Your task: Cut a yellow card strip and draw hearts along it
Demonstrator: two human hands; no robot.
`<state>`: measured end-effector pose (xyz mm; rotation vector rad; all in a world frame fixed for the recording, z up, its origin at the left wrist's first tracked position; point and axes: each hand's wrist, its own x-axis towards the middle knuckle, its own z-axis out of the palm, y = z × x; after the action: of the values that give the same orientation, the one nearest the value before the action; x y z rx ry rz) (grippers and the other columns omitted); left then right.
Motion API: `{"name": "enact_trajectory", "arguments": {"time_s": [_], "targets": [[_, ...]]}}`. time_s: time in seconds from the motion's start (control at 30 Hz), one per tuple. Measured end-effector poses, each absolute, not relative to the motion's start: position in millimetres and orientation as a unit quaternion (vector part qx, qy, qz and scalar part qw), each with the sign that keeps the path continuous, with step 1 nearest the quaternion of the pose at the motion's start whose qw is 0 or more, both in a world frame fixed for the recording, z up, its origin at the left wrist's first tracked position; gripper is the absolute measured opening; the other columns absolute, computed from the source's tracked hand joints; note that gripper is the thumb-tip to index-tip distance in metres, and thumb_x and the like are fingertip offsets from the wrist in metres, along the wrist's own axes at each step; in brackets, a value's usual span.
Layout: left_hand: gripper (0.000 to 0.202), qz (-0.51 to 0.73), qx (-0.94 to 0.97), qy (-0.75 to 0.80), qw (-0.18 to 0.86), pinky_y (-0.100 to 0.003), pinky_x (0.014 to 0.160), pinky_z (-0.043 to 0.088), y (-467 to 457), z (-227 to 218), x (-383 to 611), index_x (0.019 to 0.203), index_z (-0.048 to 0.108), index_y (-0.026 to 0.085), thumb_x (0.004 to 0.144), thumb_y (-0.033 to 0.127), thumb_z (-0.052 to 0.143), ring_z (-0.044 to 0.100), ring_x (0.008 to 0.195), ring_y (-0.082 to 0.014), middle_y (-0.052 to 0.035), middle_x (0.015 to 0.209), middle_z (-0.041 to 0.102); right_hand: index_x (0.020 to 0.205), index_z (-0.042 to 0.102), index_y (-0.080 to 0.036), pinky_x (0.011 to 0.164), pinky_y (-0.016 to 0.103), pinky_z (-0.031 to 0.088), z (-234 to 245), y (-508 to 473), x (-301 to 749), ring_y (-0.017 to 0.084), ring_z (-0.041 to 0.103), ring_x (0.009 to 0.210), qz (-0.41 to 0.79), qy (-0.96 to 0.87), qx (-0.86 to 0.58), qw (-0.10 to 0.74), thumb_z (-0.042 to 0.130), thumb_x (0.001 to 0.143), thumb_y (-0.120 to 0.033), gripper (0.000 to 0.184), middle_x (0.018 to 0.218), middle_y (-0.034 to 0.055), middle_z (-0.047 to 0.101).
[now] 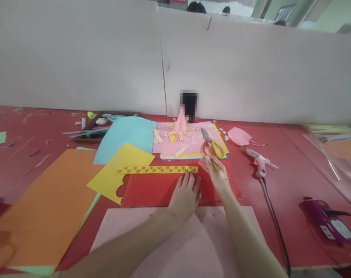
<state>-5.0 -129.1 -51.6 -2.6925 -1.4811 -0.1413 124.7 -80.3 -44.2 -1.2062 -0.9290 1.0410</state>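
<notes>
My left hand (186,195) lies flat, fingers spread, pressing on a red paper sheet (152,191). Just to its right my right hand (214,173) is closed around a yellow-and-white pen or glue stick (220,172) over the same red sheet. A yellow strip punched with heart shapes (158,169) lies along the red sheet's far edge. Scissors with red and yellow handles (212,145) rest just beyond my right hand on a pink sheet (189,141) that carries a small pink cone craft (180,122).
Orange (48,208), yellow (120,170), light blue (126,135) and pale pink (152,239) sheets cover the red table. A glue gun (260,160) with a black cord lies right, a purple device (328,220) farther right. A tool tray (97,125) sits back left. A white partition stands behind.
</notes>
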Motion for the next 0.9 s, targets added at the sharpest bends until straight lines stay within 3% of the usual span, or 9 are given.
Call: {"name": "enact_trajectory", "arguments": {"time_s": [0.17, 0.33, 0.5, 0.63, 0.9], "targets": [[0.047, -0.064, -0.875, -0.478, 0.035, -0.043, 0.099, 0.034, -130.0, -51.5, -6.2, 0.129, 0.042, 0.012, 0.087, 0.030, 0.030, 0.042, 0.120, -0.0285, -0.0178, 0.127, 0.049, 0.087, 0.055, -0.021, 0.073, 0.033, 0.054, -39.8, -85.4, 121.5, 0.023, 0.062, 0.097, 0.506, -0.401, -0.503, 0.575, 0.058, 0.074, -0.048, 0.031, 0.100, 0.0080, 0.065], [0.046, -0.076, -0.875, -0.478, 0.016, -0.043, 0.098, 0.035, -129.6, -48.4, -8.0, 0.127, 0.044, 0.012, 0.087, 0.030, 0.033, 0.042, 0.120, -0.0283, -0.0185, 0.128, 0.048, 0.089, 0.054, -0.021, 0.062, 0.030, 0.056, -44.7, -83.2, 124.4, 0.022, 0.063, 0.090, 0.507, -0.368, -0.503, 0.596, 0.058, 0.074, -0.046, 0.029, 0.096, 0.0072, 0.064], [0.044, -0.081, -0.874, -0.478, 0.007, -0.042, 0.099, 0.034, -129.3, -49.3, -9.7, 0.126, 0.045, 0.012, 0.087, 0.030, 0.035, 0.041, 0.121, -0.0279, -0.0182, 0.130, 0.046, 0.084, 0.056, -0.019, 0.074, 0.033, 0.053, -55.8, -80.7, 123.2, 0.020, 0.063, 0.085, 0.449, -0.466, -0.494, 0.580, 0.062, 0.072, -0.039, 0.024, 0.087, 0.0057, 0.064], [0.041, -0.095, -0.876, -0.474, -0.003, -0.043, 0.100, 0.033, -129.8, -52.0, -9.6, 0.120, 0.050, 0.010, 0.086, 0.029, 0.036, 0.040, 0.122, -0.0285, -0.0186, 0.129, 0.047, 0.084, 0.054, -0.020, 0.083, 0.035, 0.049, -58.6, -81.0, 115.2, 0.019, 0.063, 0.086, 0.377, -0.545, -0.502, 0.556, 0.064, 0.070, -0.032, 0.021, 0.091, 0.0059, 0.063], [0.036, -0.155, -0.864, -0.478, -0.036, -0.047, 0.101, 0.031, -119.1, -46.1, -15.6, 0.117, 0.050, 0.015, 0.084, 0.024, 0.038, 0.044, 0.117, -0.0251, -0.0143, 0.124, 0.050, 0.080, 0.057, -0.020, 0.076, 0.033, 0.051, -51.8, -78.6, 116.7, 0.018, 0.062, 0.080, 0.355, -0.541, -0.517, 0.560, 0.062, 0.067, -0.027, 0.016, 0.085, 0.0046, 0.063]]}}
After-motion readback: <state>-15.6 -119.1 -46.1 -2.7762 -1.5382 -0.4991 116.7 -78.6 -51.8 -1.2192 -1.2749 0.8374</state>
